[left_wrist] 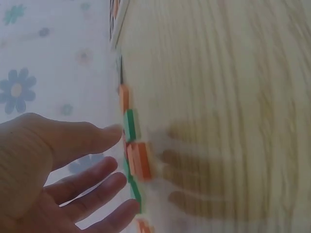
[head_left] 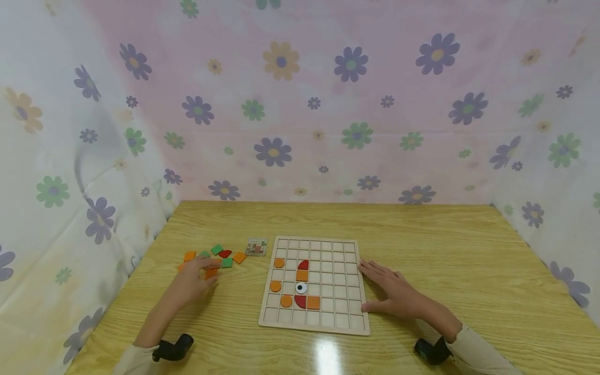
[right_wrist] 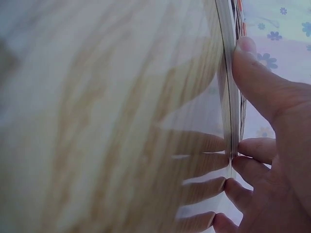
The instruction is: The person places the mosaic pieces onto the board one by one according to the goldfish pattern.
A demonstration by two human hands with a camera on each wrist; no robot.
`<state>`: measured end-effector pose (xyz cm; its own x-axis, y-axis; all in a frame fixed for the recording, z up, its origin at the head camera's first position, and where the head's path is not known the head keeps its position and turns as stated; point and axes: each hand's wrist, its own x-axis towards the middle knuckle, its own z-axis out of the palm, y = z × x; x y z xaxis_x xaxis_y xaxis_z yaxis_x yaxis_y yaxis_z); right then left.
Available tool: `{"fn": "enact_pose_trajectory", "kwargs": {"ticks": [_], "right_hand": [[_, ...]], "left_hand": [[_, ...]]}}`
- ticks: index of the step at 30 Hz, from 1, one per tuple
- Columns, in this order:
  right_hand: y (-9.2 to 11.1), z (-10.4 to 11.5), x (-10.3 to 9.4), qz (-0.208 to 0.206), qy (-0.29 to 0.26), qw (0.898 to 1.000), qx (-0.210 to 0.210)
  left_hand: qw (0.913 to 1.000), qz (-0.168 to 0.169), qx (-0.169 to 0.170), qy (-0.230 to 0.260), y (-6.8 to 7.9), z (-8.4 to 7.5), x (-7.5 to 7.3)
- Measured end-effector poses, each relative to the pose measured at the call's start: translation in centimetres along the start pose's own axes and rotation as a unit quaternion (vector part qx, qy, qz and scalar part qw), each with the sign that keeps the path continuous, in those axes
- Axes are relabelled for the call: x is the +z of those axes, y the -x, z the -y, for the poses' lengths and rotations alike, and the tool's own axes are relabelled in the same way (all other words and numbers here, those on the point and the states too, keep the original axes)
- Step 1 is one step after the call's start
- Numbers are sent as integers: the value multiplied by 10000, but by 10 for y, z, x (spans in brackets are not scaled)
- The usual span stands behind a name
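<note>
My left hand [head_left: 192,281] hovers over a scatter of small flat pieces, thumb and fingers apart and holding nothing. Close to its fingertips lie an orange square [head_left: 211,273], a green square [head_left: 227,263] and a red piece [head_left: 225,254]. In the left wrist view, an orange piece [left_wrist: 141,160] shows just beyond the fingers. My right hand [head_left: 394,291] is spread along the right edge of a wooden grid board [head_left: 335,319], thumb and fingertips touching it. On the board sit orange discs [head_left: 275,286], red quarter circles [head_left: 303,265], orange squares [head_left: 313,302] and a white eye piece [head_left: 301,287].
A small pattern card [head_left: 256,247] lies between the loose pieces and the board's upper left corner. The wooden table [head_left: 445,245] ends at a flowered cloth backdrop [head_left: 319,120] behind and at both sides.
</note>
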<state>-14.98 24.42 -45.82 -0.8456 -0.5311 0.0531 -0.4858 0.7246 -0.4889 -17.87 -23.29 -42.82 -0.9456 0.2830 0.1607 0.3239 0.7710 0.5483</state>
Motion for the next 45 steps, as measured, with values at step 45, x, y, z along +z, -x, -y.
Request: {"fn": "enact_pose_trajectory", "kwargs": {"ticks": [45], "right_hand": [[1,0,1,-25,-77,9999,-79]], "left_hand": [[9982,467,260,-270,6,9,9]]}}
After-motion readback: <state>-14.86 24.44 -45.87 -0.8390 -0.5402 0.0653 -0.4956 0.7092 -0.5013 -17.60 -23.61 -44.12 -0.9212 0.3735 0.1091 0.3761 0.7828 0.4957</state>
